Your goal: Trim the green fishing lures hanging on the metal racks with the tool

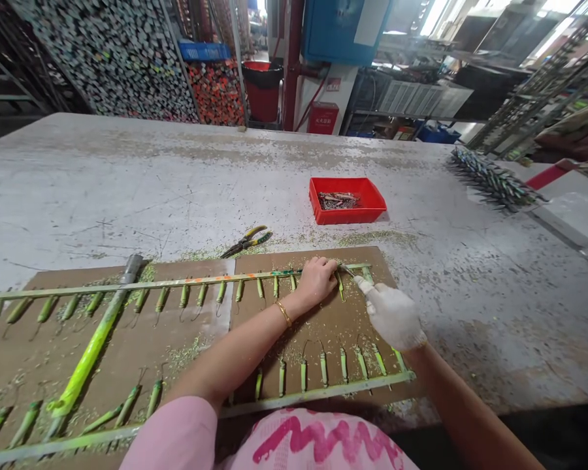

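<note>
My bare left hand, with a gold bracelet at the wrist, has its fingers curled down on a long green strip that carries a row of small green lures with wire hooks. My right hand wears a white glove and pinches a thin metal tool whose tip points at the strip beside my left fingers. A second green strip with more lures lies nearer to me. Both strips rest on brown cardboard sheets.
Yellow-handled pliers lie just beyond the cardboard. A red tray with small metal parts sits further back. A yellow-green rod lies diagonally at left. A bundle of painted lures rests at far right. Green shavings litter the worn white table.
</note>
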Demonstrator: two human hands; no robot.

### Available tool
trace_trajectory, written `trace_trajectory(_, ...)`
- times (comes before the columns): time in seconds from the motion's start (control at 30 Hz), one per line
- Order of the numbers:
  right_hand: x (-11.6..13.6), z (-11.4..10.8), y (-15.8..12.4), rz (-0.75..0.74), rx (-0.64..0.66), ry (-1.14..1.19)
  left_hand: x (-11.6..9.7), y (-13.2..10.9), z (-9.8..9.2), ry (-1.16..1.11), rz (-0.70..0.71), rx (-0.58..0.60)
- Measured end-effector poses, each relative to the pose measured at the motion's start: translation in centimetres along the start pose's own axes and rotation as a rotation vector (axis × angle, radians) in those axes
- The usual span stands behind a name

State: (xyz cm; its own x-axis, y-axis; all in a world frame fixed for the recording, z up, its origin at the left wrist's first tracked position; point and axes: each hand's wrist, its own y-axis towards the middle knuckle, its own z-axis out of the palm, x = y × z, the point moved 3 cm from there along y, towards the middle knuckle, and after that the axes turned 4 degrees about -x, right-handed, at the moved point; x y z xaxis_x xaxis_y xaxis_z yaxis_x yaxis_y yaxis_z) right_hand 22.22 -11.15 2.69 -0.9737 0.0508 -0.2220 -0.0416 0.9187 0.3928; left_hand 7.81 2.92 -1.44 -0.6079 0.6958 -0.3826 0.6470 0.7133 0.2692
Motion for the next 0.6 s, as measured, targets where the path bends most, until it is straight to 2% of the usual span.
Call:
trace_trajectory(0.07, -0.06, 0.12, 0.08, 0.011, 0.032, -0.006, -0.04, -0.01, 0.02, -0.003, 0.007, 0.001)
trace_trajectory(0.2, -0.33, -0.46, 0.11, 0.076, -0.128, 0.036, -0.09, -0.03, -0.10, 0.001, -0.002, 0.009)
trace_trajectory(0.37, -0.05, 0.16, 0.31, -0.010, -0.014, -0.004, -0.08, -0.10, -0.13, -0.010, 0.007, 0.014)
trace_trajectory(0.5, -0.47, -0.41, 0.29, 0.094, -0.148, 0.017, -0.06, -0.12, -0.13, -0.006, 0.003, 0.014)
trace_trajectory(0.53, -0.44, -0.45, 0.30, 0.090, -0.154, 0.020, -0.07, -0.12, -0.16, -0.004, 0.003, 0.014)
trace_trajectory(0.6, -0.22, -0.26, 0.40, 0.036, -0.081, 0.010, -0.12, -0.14, -0.23, 0.001, 0.007, 0.018)
